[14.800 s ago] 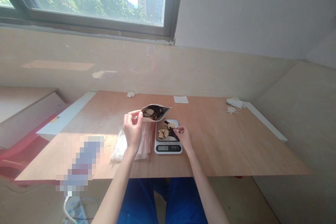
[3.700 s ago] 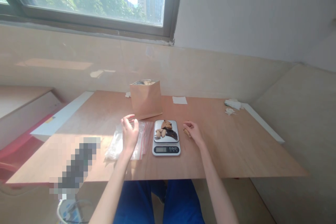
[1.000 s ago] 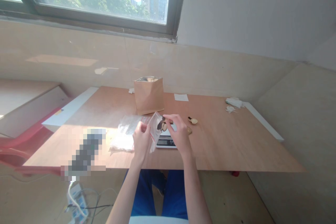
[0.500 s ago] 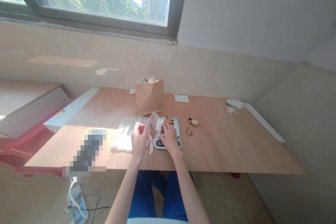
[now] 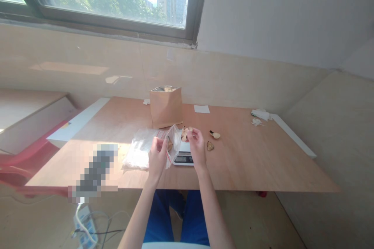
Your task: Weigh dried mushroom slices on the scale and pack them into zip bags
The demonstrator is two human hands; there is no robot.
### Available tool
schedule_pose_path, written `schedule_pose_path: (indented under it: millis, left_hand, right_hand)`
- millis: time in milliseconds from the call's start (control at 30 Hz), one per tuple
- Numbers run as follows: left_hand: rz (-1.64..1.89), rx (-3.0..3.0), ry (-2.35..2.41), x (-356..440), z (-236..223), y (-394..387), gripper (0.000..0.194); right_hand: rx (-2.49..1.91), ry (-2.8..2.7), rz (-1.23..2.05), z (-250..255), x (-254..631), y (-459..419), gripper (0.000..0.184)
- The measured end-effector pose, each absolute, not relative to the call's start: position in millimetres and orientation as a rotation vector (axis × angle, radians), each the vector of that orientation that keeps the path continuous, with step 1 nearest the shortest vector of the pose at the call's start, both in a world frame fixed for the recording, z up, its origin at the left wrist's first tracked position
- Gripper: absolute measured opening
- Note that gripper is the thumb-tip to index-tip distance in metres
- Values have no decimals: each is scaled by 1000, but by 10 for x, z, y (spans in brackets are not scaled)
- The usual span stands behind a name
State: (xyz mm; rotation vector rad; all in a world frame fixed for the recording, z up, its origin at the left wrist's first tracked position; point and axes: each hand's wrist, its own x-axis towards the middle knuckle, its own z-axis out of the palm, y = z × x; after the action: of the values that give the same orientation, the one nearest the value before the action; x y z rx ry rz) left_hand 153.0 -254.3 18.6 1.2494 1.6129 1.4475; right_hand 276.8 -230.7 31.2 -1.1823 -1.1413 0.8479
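Observation:
My left hand [image 5: 157, 155] pinches the edge of a clear zip-lock bag [image 5: 175, 142] with a red seal line. Inside the bag lie some brown dried pieces. My right hand [image 5: 198, 146] is closed on a pale brown dried piece [image 5: 185, 134], possibly dried mushroom, held just right of the bag's mouth. Beneath that hand is a white kitchen scale [image 5: 184, 147] with a dark display, partly hidden by the hand and bag. Right of the scale, a cream piece with a dark end [image 5: 215, 135] and a smaller brownish piece [image 5: 210, 146] rest on the table.
A brown paper bag [image 5: 166, 107] stands open behind the scale. Flat clear plastic bags [image 5: 137, 149] lie to the left. A white paper [image 5: 201, 109] and crumpled tissues [image 5: 261, 115] are farther back. A pixelated dark object [image 5: 96, 173] sits at the left front.
My right hand has lifted from the scale with a dried piece and moved slightly right. The scale's display shows more now. My left hand keeps holding the zip-lock bag.

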Motion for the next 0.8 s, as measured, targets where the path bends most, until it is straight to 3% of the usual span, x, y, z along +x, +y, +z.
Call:
schedule_pose_path:
  millis: [100,200,367,567,800]
  left_hand:
    - [1461,1257,1629,1529,185,-2544,29]
    - [1478,1259,1639,1505,178,-2536,29]
    - [1476,1225,1621,1482,176,-2528,28]
    - [1497,1125,1571,1495,161,-2529,29]
    - [1543,1054,1524,1497,179,-2504,32]
  right_hand:
    - [-1180,-1343,841,471,2767,-2374,29]
    - [-1220,-1526,631,482,2806,-2340,22]
    - [-1349,-1705,377,78,2949,-2014,25]
    - [-1537,-1912,339,-382,3105,-1803,38]
    - [-1551,-1839,363,-291,3139,-1864,20]
